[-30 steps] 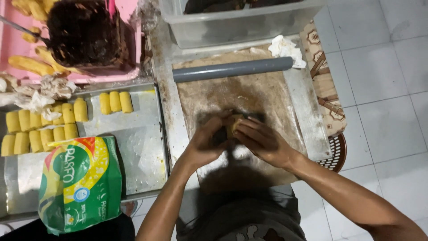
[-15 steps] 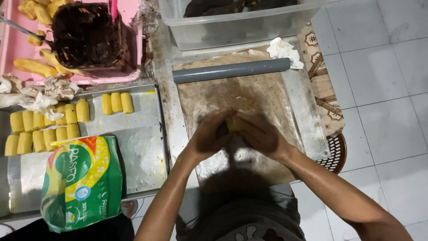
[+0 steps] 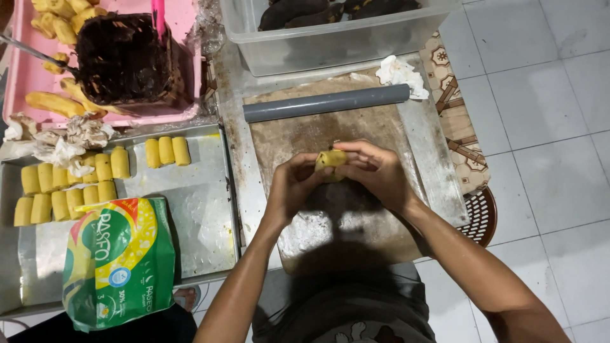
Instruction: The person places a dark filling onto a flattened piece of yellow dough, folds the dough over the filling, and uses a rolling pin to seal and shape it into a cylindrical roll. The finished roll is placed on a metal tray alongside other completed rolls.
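Both hands are meeting over a worn brown wooden work board (image 3: 305,136). The left hand (image 3: 293,186) is cupping and pinching a small yellow dough roll with a dark filling showing at its end (image 3: 330,159); the right hand (image 3: 375,173) is curling over the same roll from the other side, fingertips pressing on its top. The roll is sitting between the two sets of fingers, lifted just above the board.

Just beyond the hands, a grey plastic pipe section (image 3: 327,103) is lying across the board. Farther beyond that, a clear plastic tub holding dark pieces (image 3: 330,38) is standing, with a crumpled white tissue (image 3: 399,73) beside the pipe's right end.

Left of the left hand, a flat metal baking tray (image 3: 190,203) is carrying rows of finished yellow rolls (image 3: 70,184), and a green and yellow plastic packet (image 3: 117,260) is lying across its near part. Beyond the tray, a pink tray (image 3: 184,13) is holding a dark container of chocolate-coloured filling (image 3: 124,60).
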